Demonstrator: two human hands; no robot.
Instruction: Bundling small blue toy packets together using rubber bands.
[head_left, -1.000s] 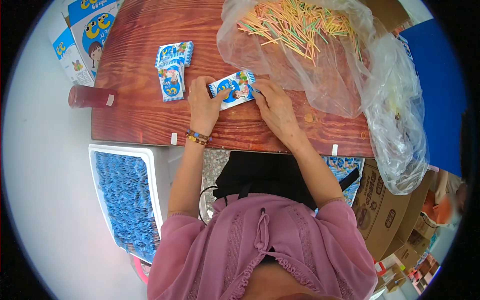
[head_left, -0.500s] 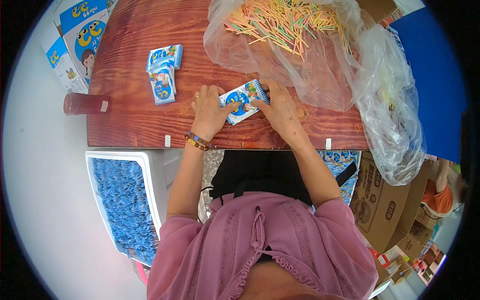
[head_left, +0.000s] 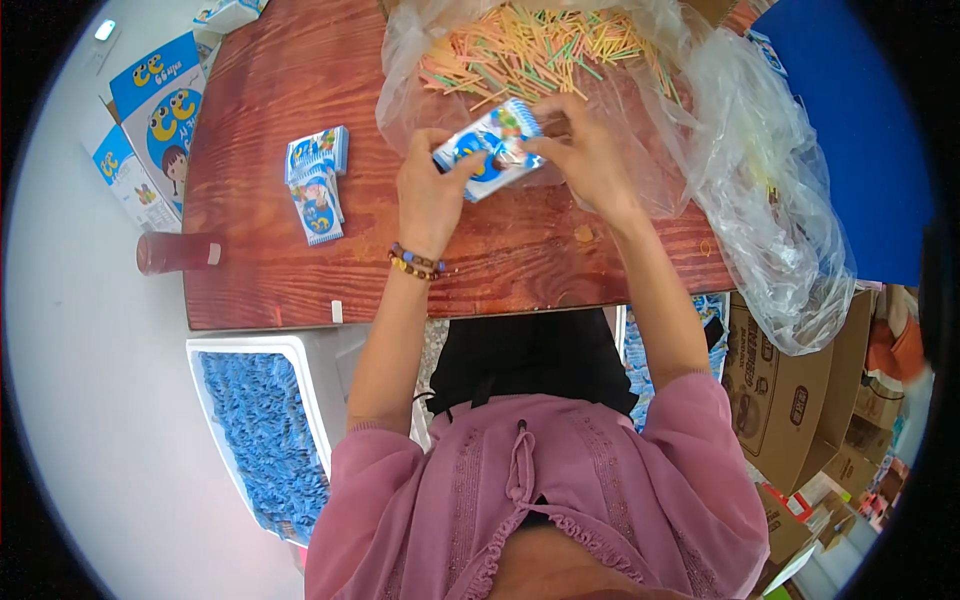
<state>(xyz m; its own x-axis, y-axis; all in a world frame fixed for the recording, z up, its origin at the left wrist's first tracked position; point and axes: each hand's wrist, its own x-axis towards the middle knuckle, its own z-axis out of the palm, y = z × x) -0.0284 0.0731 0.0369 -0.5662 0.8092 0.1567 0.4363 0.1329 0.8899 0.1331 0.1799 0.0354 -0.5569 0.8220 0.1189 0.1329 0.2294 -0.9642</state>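
Observation:
A small blue-and-white snack packet (head_left: 497, 138) is tilted between my hands, over the near part of the wooden table (head_left: 260, 270). My left hand (head_left: 430, 195) grips its left end, thumb across the printed front. At the opposite end, my right hand (head_left: 590, 160) has thumb and forefinger closed around the edge; the fingertips are slightly blurred. To the left, several similar packets (head_left: 318, 210) lie in a small overlapping pile. Beyond my hands, many thin pastel sticks (head_left: 545, 50) rest on a clear plastic bag (head_left: 720, 130).
A reddish cylindrical container (head_left: 175, 253) is by the table's left edge, near printed cartons (head_left: 165, 130). Below left, a white foam box (head_left: 310, 385) holds many blue packets. A blue panel (head_left: 850, 150) and cardboard boxes (head_left: 790, 380) occupy the right side.
Both hands have lifted the packet off the tabletop and carried it away from my body, towards the sticks. The view has shifted slightly.

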